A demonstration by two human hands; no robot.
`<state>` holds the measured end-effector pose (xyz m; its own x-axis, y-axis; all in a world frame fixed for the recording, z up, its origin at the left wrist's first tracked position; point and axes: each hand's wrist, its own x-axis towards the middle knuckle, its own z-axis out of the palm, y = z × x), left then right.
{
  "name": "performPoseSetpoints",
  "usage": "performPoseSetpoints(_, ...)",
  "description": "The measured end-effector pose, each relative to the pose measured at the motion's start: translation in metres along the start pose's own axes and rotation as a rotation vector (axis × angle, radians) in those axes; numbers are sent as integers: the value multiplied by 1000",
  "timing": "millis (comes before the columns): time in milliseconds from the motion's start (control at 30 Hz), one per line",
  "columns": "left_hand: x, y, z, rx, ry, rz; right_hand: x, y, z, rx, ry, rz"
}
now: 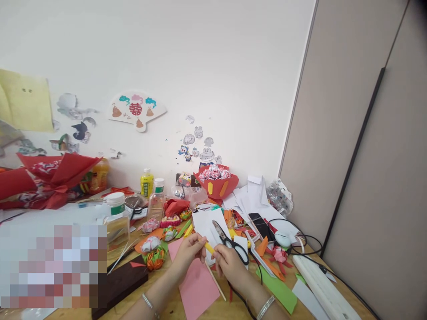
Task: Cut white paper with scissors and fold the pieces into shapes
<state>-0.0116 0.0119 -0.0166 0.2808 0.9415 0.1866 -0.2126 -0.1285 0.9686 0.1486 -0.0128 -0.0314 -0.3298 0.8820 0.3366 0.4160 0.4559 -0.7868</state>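
A small yellow strip, apparently folded paper (209, 247), spans the space between my two hands over the middle of the table. My left hand (191, 254) pinches its upper left end, and my right hand (229, 263) pinches the lower right end. Beneath them lies a sheet of pink paper (199, 291), with a thin wooden stick (217, 283) across its edge. Just past my right hand are black-handled scissors (240, 253) and a utility knife (219, 230). A white sheet (202, 218) rests behind the strip.
Paper flowers (155, 258) and a dark block (122, 284) sit to the left. Clear bottles (117, 222) stand behind them. At the right are a phone (261, 225), a mouse (283, 239), green paper (278, 291), cables and a long white bar (322, 284). A red bouquet (218, 189) stands near the wall.
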Motion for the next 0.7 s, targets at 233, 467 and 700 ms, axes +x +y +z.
performPoseSetpoints(233, 3, 2, -5, -58, 29, 8, 1, -2, -9, -110, 43, 8)
performPoseSetpoints(467, 7, 2, -8, 56, 57, -114, 4, 1, -18, -460, 195, -42)
performPoseSetpoints(700, 4, 9, -24, 874, 204, 133, 6, 18, -59, -759, 526, 317)
